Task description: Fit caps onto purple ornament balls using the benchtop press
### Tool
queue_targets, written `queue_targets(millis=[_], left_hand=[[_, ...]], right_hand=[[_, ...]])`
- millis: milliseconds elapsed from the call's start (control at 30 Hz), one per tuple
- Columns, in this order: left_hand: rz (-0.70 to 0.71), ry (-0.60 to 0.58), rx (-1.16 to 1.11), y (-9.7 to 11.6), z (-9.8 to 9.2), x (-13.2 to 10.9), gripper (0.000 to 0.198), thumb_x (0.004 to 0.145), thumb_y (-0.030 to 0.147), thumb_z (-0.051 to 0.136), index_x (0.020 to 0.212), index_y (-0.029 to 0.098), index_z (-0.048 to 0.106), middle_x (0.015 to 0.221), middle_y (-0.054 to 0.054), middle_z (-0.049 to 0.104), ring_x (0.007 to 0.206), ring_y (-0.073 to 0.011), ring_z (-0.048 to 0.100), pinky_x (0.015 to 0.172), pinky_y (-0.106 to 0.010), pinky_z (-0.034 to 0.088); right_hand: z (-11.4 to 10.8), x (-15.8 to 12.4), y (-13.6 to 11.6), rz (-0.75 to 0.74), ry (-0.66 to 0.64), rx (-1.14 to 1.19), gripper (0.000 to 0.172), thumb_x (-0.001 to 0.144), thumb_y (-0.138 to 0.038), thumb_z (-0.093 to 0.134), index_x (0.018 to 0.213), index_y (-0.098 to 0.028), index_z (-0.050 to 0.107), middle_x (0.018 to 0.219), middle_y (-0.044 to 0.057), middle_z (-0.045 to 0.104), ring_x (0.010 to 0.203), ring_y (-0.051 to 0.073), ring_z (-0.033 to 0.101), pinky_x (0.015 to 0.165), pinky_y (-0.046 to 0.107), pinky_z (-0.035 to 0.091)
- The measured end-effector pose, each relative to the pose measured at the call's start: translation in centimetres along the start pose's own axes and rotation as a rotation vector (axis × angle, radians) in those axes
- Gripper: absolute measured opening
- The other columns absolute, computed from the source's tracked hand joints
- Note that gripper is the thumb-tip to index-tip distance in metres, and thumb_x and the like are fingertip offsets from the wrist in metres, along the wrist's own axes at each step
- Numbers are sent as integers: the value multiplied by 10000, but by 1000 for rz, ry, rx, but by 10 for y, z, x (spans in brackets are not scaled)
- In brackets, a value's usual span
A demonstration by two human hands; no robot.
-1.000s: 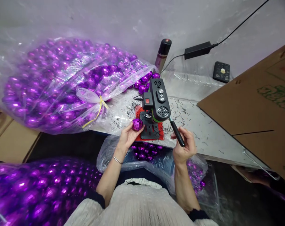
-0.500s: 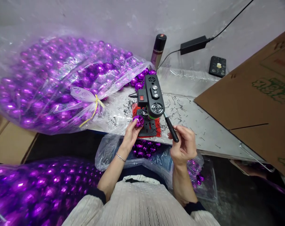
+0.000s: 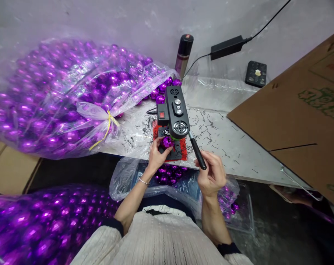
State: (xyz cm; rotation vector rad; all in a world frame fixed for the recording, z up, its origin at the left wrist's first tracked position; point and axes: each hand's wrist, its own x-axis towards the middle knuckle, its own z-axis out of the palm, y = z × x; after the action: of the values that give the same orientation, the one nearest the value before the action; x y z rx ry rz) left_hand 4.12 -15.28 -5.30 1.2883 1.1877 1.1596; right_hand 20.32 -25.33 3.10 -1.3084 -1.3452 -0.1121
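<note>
Head view: my left hand pinches the ball under the drill, at the near edge of the bench; earlier it sat further left. My right hand clasps the lever, angled toward me.

A single camera sits on the person's head, facing forward and down, with the cream sweater along the bottom edge. It is close in: the left hand and right hand meet the small black machine at centre frame. The counter crosses the middle band, and the wall fills the top, curved by the wide lens.
</note>
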Motion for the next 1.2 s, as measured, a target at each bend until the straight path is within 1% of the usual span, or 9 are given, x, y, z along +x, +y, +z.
queue_targets(millis=[200, 300, 433, 500, 567, 633, 700, 833, 1200], left_hand=[[102, -38, 159, -8, 1, 1, 607, 770, 407, 931, 1298, 267, 664, 1337, -112, 723, 1328, -340, 655, 1267, -573, 383], [159, -73, 193, -12, 1, 2, 607, 763, 429, 941, 1293, 271, 693, 1373, -120, 728, 1365, -363, 641, 1318, -604, 302], [203, -94, 199, -17, 0, 4, 592, 784, 440, 933, 1306, 269, 713, 1373, -121, 742, 1368, -356, 654, 1336, -599, 290], [225, -94, 235, -21, -1, 4, 595, 809, 440, 917, 1334, 260, 702, 1376, -121, 744, 1369, -346, 659, 1329, -597, 314], [247, -96, 293, -24, -1, 3, 613, 829, 434, 903, 1367, 243, 680, 1386, -123, 743, 1368, -338, 664, 1312, -597, 353], [277, -101, 346, -27, -1, 3, 629, 844, 424, 894, 1393, 228, 659, 1393, -128, 742, 1353, -328, 678, 1295, -591, 391], [313, -103, 376, -30, -2, 3, 638, 852, 415, 889, 1409, 219, 647, 1391, -133, 745, 1330, -320, 696, 1286, -585, 414], [347, -100, 406, -31, -3, 2, 650, 851, 413, 891, 1423, 224, 645, 1390, -135, 746, 1315, -323, 707, 1274, -594, 434], [345, -86, 399, -32, -1, 2, 631, 844, 426, 892, 1400, 234, 665, 1367, -126, 758, 1288, -322, 722, 1256, -596, 458]], right_hand=[[-1, -5, -2, -4, -39, -14, 357, 975, -92, 593, 1254, -272, 723, 1030, 49, 783, 834, 192, 786, 742, 356, 696], [-1, -2, 0, -56, -41, -51, 413, 962, -109, 621, 1337, -272, 676, 1093, 76, 762, 951, 210, 775, 715, 339, 685], [2, 20, 1, -262, -77, -39, 465, 942, -344, 746, 1385, -253, 635, 1239, 125, 729, 1066, 250, 755, 703, 363, 693], [8, 34, 0, -336, -141, 33, 358, 978, -438, 703, 1278, -245, 669, 1163, 106, 756, 989, 231, 768, 680, 351, 677], [17, 41, -1, -334, -161, 94, 175, 1037, -392, 617, 1062, -234, 688, 967, 61, 767, 849, 184, 753, 644, 308, 622], [29, 40, 1, -311, -119, 121, 250, 1075, -307, 533, 856, -227, 623, 781, 21, 711, 688, 138, 674, 594, 284, 536], [41, 32, 7, -311, -63, 133, 339, 1094, -277, 472, 765, -229, 543, 698, 4, 649, 595, 119, 569, 555, 289, 458], [56, 11, 21, -339, 13, 167, 374, 1111, -307, 425, 750, -237, 492, 681, -1, 607, 571, 124, 489, 548, 315, 405], [67, -3, 33, -340, 119, 175, 377, 1127, -316, 384, 773, -244, 490, 685, -22, 596, 566, 126, 537, 624, 345, 473]])
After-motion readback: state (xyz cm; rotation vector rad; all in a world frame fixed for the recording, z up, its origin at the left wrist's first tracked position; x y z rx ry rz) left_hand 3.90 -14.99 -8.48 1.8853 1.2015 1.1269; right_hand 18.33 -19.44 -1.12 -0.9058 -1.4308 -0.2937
